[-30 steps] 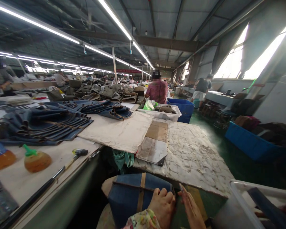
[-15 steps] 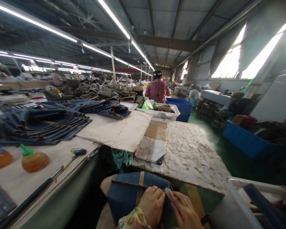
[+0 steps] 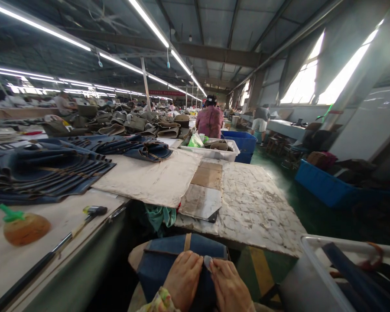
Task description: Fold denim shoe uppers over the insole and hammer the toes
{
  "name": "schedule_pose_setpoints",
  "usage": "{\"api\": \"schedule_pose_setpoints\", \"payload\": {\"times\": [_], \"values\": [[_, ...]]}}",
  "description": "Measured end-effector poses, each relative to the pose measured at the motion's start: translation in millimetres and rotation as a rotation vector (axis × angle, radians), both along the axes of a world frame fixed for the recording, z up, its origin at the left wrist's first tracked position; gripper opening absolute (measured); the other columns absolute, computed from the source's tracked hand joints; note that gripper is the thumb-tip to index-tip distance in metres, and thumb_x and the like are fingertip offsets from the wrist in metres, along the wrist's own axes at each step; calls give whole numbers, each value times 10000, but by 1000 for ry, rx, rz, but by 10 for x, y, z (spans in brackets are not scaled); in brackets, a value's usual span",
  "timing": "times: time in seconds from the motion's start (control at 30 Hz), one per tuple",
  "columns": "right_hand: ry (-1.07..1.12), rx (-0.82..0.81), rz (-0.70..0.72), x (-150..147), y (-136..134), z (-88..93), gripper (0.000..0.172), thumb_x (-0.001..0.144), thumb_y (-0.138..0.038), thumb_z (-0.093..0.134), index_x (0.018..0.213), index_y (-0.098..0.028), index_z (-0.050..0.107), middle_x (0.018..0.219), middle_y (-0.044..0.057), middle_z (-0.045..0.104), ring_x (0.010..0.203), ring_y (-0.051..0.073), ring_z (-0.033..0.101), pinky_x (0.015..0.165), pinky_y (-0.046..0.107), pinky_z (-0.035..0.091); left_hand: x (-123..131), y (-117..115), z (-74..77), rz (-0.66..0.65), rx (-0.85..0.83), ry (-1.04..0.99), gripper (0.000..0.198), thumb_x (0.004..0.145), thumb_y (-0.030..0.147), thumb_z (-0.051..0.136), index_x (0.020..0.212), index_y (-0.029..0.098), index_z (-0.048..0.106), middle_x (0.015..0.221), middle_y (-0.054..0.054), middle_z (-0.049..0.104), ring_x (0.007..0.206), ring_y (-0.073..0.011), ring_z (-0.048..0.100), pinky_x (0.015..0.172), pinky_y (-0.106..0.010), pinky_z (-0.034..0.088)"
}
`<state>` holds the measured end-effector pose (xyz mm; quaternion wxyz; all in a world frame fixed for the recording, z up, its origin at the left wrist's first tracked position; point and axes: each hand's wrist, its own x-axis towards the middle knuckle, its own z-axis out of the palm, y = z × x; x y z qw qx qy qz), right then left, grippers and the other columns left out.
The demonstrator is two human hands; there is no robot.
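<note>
A dark blue bag-like leather piece [image 3: 156,264] with a seam and a tan strip [image 3: 187,242] lies in front of my body, below the table edge. My left hand [image 3: 185,275] presses on it just right of the strip, fingers curled over the seam. Close beside it, my right hand [image 3: 230,281] pinches a small flat pale tool [image 3: 208,262], whose rounded end touches the seam by my left fingertips. My hands cover the lower right part of the piece.
On the left table are a hammer [image 3: 95,210], a bottle of orange liquid [image 3: 26,227] and stacked blue pieces [image 3: 52,169]. A worn white board [image 3: 260,203] lies ahead. A white bin [image 3: 315,264] stands right. A person [image 3: 209,119] sits further off.
Both hands have moved left along the seam, bringing the pale tool nearer to the tan strip. The whole view has shifted slightly too.
</note>
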<state>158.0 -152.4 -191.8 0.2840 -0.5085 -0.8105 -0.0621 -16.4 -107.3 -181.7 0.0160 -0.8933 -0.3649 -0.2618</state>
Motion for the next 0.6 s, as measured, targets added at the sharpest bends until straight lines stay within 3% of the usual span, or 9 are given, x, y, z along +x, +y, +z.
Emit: {"api": "schedule_pose_setpoints", "payload": {"times": [0.23, 0.6], "values": [[29, 16, -40, -367, 135, 85, 352, 822, -73, 386, 1110, -184, 554, 912, 63, 615, 830, 179, 566, 767, 278, 507, -274, 43, -75, 102, 208, 61, 324, 830, 91, 361, 1059, 190, 568, 997, -23, 632, 957, -152, 564, 863, -288, 459], [153, -258, 31, -335, 111, 294, 327, 799, -88, 438, 1063, -220, 579, 975, 32, 590, 907, 169, 546, 862, 303, 439, -449, -68, -182, 114, 420, 183, 410, 856, 143, 331, 1236, 171, 481, 1247, -27, 541, 1169, -136, 463, 918, -249, 442]]}}
